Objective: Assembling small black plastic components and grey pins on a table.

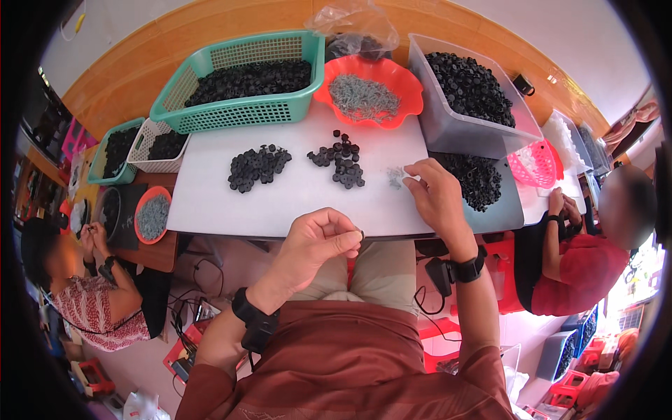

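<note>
Head view. Left hand [313, 246] at the near edge of the white tabletop [301, 204]: thumb and forefinger pinched on a small black piece [362, 236], mostly hidden by the fingertips. Right hand [439, 197] farther off and to the right, fingers bent, thumb and forefinger at a small scatter of grey pins [393, 178]; cannot tell whether a pin is between them.

Surroundings: two black heaps beyond the hands, left heap [259, 168] and middle heap [344, 166], apart from each other. Right of the right hand, a pile of loose black parts [477, 180] on a grey mat [509, 204]. Far side: green basket [241, 115] at left, red bowl [409, 94] in the middle holding grey pins, clear bin [458, 133] at right, full of black parts. The three stand close together, crowding the far edge. Right hand sits between scatter and pile. Co-workers seated left [105, 301] and right [584, 269].
</note>
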Tool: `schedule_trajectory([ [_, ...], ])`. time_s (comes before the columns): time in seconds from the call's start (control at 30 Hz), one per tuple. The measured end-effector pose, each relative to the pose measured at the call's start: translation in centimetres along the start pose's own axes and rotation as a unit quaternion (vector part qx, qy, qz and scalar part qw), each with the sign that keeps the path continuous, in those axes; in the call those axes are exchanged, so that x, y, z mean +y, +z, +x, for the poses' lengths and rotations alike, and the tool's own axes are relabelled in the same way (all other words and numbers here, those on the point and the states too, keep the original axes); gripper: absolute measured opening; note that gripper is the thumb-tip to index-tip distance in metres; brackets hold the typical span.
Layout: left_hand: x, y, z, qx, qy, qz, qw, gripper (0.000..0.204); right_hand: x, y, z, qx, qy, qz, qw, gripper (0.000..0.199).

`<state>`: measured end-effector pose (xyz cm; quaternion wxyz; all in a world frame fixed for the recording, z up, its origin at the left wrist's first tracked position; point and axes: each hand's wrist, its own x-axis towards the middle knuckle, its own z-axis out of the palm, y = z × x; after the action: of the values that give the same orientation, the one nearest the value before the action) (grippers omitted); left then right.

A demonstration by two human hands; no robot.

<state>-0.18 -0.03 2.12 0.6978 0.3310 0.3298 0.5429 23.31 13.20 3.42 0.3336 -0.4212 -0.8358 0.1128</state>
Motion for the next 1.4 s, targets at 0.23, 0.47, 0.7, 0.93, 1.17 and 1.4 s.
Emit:
schedule_trajectory([
  [0.23, -0.2, 0.1, 0.0, 0.004, -0.002, 0.032, 0.999, 0.011, 0.8, 0.6, 1.6, -0.065, -0.008, -0.08, 0.995, 0.016],
  [0.47, -0.5, 0.3, 0.3, 0.0, -0.013, 0.026, 1.0, 0.011, 1.1, 1.0, 1.5, -0.069, -0.014, -0.105, 0.992, 0.012],
  [0.7, -0.8, 0.6, 0.4, -0.002, -0.019, 0.028, 0.999, 0.011, 1.5, 1.6, 1.0, -0.051, -0.04, -0.148, 0.987, 0.007],
  [0.93, -1.0, 0.6, 0.2, 0.005, -0.018, 0.025, 0.999, 0.012, 1.4, 1.5, 0.7, -0.04, -0.045, -0.13, 0.99, 0.006],
  [1.17, -1.0, 1.1, 0.4, 0.009, -0.013, 0.037, 0.999, 0.012, 1.0, 0.9, 0.2, -0.031, -0.039, -0.103, 0.993, 0.005],
  [1.4, -1.2, 1.2, 0.5, 0.015, -0.006, 0.056, 0.998, 0.014, 0.7, 0.4, -0.3, -0.04, -0.061, -0.129, 0.989, 0.005],
])
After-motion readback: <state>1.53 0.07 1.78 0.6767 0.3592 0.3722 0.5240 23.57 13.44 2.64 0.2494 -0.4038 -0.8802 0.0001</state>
